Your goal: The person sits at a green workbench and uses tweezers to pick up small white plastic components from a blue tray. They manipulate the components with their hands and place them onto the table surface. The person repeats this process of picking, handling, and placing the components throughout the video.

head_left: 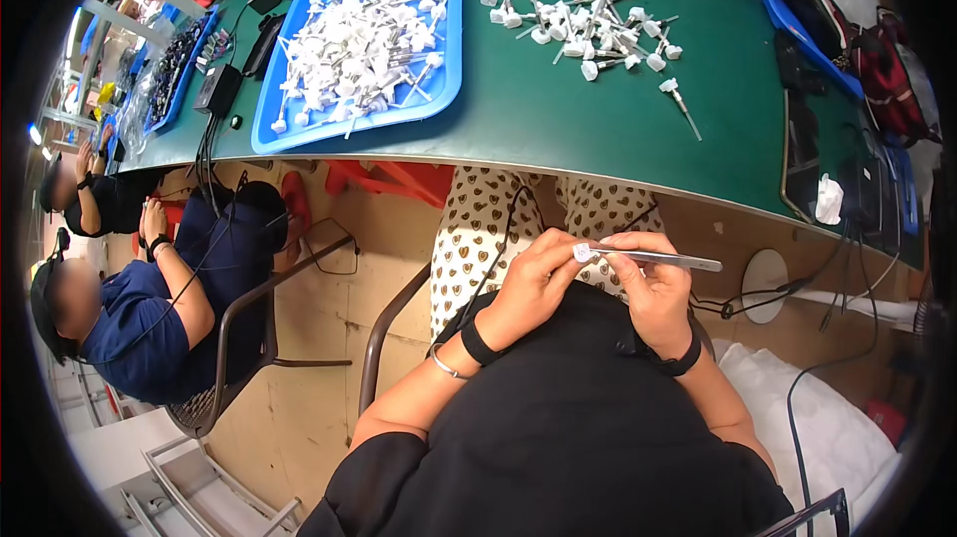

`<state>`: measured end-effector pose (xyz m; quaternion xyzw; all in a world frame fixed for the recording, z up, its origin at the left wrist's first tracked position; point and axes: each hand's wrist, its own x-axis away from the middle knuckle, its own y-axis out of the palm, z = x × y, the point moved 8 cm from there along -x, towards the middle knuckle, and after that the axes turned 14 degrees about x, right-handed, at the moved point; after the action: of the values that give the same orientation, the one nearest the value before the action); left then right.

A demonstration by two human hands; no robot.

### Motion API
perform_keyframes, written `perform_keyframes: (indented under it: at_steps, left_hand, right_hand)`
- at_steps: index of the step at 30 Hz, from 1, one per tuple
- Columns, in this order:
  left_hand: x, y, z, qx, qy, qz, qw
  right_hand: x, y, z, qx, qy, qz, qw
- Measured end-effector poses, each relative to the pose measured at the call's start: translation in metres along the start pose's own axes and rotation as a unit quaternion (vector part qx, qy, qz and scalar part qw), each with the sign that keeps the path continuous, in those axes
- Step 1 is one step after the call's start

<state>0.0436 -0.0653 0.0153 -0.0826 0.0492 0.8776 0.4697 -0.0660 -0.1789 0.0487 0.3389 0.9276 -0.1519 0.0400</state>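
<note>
At 9 o'clock, a seated co-worker wore a dark blue top. At 11 o'clock, a blue tray on the green surface held a heap of white-headed parts with thin stems. Just off centre toward 4 o'clock, the left hand pinched a small white piece at its fingertips, above the lap. At 1 o'clock, a loose pile of similar parts lay on the surface. Between 3 and 4 o'clock, the right hand pinched metal tweezers, their narrow end at the white piece. One lone part lay at 2 o'clock.
</note>
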Motion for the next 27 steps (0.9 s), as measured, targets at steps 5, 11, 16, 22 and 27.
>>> perform_keyframes:
  at_steps: [5, 11, 16, 22, 27]
  left_hand:
    - [-0.0002, -0.0035, -0.0003, -0.025, 0.019, -0.005, 1.0]
    - [-0.0019, 0.0, -0.0007, -0.036, 0.024, -0.005, 0.999]
    - [-0.0022, 0.0009, 0.0006, -0.046, 0.029, -0.009, 0.998]
    - [-0.0014, 0.0015, -0.0021, -0.049, 0.029, -0.009, 0.998]
    - [-0.0009, 0.0017, -0.0023, -0.063, 0.024, -0.012, 0.998]
  right_hand:
    - [-0.0017, 0.0076, -0.0001, 0.015, -0.016, -0.011, 1.0]
    - [-0.0048, 0.0069, -0.0068, 0.069, -0.03, -0.029, 0.997]
    - [-0.005, 0.0066, -0.0042, 0.075, -0.031, -0.028, 0.996]
    - [-0.0054, 0.0066, -0.0035, 0.073, -0.016, -0.031, 0.997]
    - [-0.0052, 0.0067, -0.0028, 0.074, -0.006, -0.028, 0.997]
